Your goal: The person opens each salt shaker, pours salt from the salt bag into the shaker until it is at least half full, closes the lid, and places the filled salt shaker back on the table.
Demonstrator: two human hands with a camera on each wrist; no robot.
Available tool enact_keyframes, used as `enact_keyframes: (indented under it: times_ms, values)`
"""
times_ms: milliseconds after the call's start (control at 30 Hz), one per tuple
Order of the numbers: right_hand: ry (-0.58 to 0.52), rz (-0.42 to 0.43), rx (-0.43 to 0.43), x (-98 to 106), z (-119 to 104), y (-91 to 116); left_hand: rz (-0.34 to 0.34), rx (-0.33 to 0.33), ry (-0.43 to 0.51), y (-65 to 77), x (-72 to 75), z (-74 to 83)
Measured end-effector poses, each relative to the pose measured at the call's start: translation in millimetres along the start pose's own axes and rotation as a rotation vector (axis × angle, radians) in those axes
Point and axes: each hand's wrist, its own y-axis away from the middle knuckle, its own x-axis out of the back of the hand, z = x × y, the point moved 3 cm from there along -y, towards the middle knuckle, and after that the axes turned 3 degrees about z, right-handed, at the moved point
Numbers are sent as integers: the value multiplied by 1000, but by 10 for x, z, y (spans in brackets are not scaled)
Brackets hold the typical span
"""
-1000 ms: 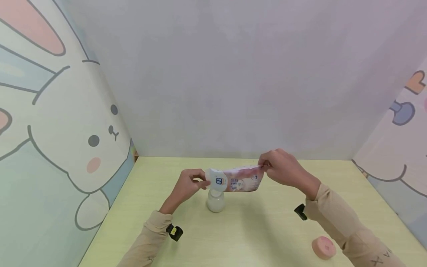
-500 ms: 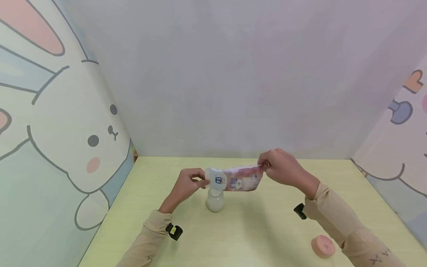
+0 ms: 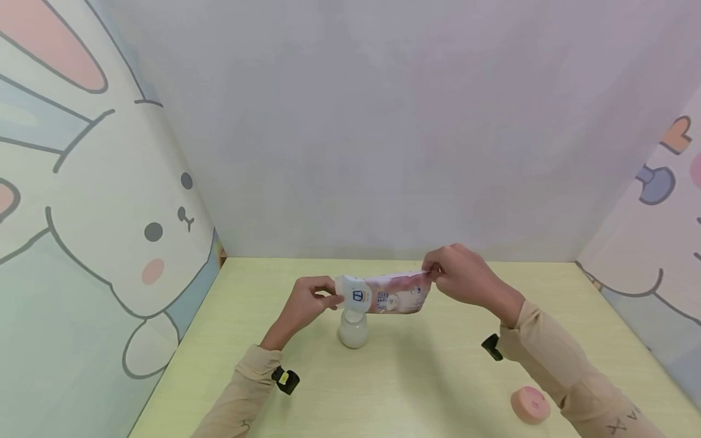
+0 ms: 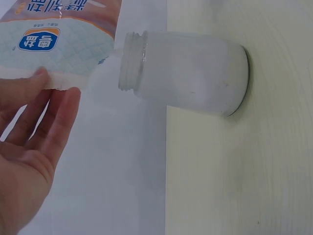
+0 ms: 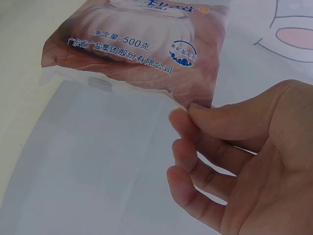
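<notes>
bag [image 3: 397,297]: held up in the air, spanning both hands, its left end over the jar [image 3: 353,333]; pinkish-brown with blue print, pale blue-white at the left end
bag tilt: right end a bit higher than the left
jar: upright on the table [image 3: 383,389], clear-looking with a threaded neck, whitish inside; mouth just below the bag's left end
gap at the mouth: pale blurred patch between bag and jar – couldn't tell what it was
left hand [image 3: 308,304]: thumb and fingers pinched the edge of the bag's left end, near the jar mouth
right hand [image 3: 465,277]: thumb and forefinger clamped on the bag's upper right corner; other fingers loosely curled, off the bag
pink disc [image 3: 530,405]: lay on the table near the right forearm, well apart from the jar
sleeves [image 3: 564,359]: beige, both arms – a black wrist device [image 3: 286,380] by the left cuff
walls: grey-lilac back wall [image 3: 383,121] behind the table, rabbit drawing [image 3: 115,201] on the left wall
</notes>
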Motion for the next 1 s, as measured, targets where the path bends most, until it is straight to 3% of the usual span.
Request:
enact_keyframes:
  times_ms: [1000]
  values:
    - [8,20,1,11,-7,3,1,3,7,5,2,-19]
